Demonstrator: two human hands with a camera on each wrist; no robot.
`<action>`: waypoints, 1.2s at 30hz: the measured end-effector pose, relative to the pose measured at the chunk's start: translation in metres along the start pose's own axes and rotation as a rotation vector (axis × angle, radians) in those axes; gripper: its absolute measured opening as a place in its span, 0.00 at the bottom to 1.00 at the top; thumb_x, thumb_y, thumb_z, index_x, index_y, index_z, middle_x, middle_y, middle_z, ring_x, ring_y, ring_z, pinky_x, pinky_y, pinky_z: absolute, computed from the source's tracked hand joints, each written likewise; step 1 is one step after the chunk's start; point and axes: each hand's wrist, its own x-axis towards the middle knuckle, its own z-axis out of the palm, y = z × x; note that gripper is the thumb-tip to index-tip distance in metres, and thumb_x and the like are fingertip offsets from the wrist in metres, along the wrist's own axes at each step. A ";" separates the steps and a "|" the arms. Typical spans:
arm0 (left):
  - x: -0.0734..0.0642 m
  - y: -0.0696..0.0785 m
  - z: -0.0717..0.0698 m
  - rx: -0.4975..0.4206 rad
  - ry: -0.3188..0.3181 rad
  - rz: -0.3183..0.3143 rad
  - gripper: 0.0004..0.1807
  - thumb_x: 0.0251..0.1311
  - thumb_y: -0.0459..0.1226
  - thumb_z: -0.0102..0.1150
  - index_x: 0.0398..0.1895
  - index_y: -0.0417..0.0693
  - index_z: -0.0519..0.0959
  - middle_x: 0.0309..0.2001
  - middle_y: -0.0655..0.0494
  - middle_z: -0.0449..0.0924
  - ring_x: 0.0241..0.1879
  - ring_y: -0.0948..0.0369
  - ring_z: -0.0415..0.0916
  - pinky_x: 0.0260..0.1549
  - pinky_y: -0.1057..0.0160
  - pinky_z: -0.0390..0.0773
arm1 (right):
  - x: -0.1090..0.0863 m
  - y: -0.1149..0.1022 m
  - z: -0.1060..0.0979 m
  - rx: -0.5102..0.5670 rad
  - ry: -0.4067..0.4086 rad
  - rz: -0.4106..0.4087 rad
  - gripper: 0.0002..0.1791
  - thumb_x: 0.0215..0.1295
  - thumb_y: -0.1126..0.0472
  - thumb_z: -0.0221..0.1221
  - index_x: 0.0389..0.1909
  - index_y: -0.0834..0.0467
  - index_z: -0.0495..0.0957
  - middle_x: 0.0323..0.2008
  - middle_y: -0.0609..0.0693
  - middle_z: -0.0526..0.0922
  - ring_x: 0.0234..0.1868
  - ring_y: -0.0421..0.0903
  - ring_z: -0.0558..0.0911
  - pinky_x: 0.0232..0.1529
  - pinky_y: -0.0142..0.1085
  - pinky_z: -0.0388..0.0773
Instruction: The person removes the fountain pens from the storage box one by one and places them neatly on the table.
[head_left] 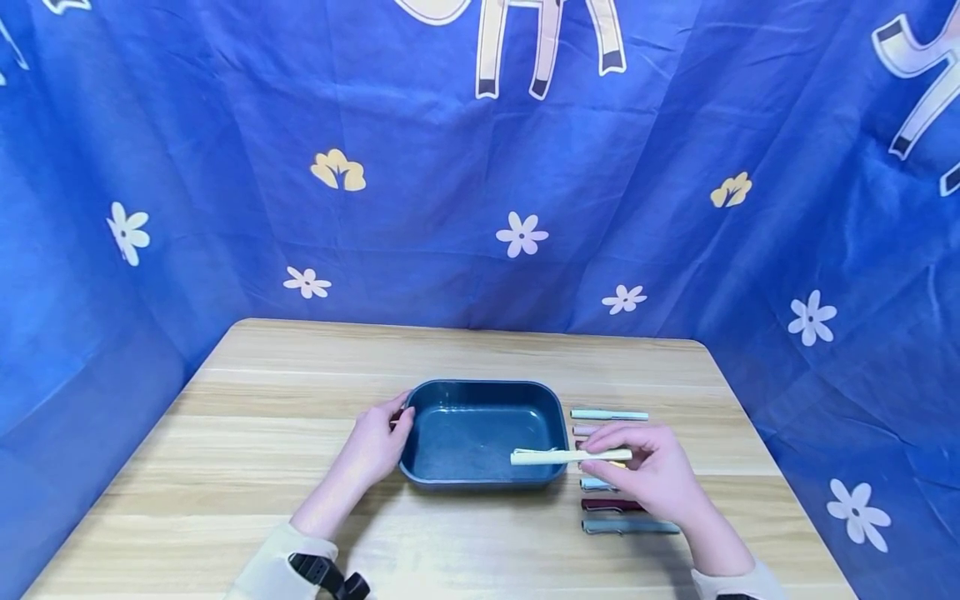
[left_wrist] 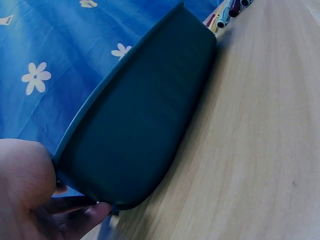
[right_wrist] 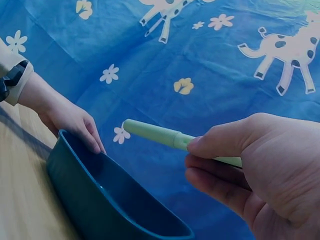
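My left hand grips the left end of a dark blue rectangular tray, its thumb over the rim. In the left wrist view its fingers lie against the end wall of the tray. My right hand pinches a pale green capped pen between thumb and fingers. The pen is held level, with its clip end reaching over the tray's right rim. In the right wrist view this pen is raised above the tray. Nothing lies inside the tray.
Right of the tray, several pens lie in a column on the wooden table: a mint pen, a light blue pen, a maroon pen and a grey-blue pen among them. My right hand partly covers the column. A blue patterned curtain surrounds the table.
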 end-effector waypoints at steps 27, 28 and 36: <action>0.000 0.001 0.000 -0.008 -0.010 -0.013 0.26 0.81 0.39 0.50 0.75 0.34 0.71 0.61 0.35 0.82 0.58 0.43 0.83 0.60 0.43 0.78 | -0.076 0.018 -0.031 0.066 0.009 0.002 0.20 0.51 0.89 0.67 0.41 0.68 0.88 0.41 0.66 0.87 0.51 0.48 0.87 0.44 0.39 0.88; 0.000 0.000 0.001 -0.010 -0.009 -0.013 0.26 0.81 0.38 0.50 0.75 0.34 0.71 0.61 0.35 0.82 0.58 0.43 0.83 0.60 0.43 0.79 | -0.079 0.019 -0.032 0.063 0.010 -0.001 0.20 0.51 0.89 0.67 0.41 0.68 0.88 0.42 0.65 0.87 0.51 0.48 0.87 0.45 0.38 0.87; 0.001 0.001 -0.001 -0.010 -0.012 -0.013 0.26 0.81 0.39 0.50 0.75 0.34 0.71 0.61 0.34 0.82 0.57 0.43 0.84 0.60 0.43 0.79 | -0.097 0.026 -0.042 0.020 -0.011 0.087 0.17 0.54 0.86 0.69 0.41 0.67 0.88 0.40 0.67 0.87 0.49 0.46 0.87 0.43 0.37 0.88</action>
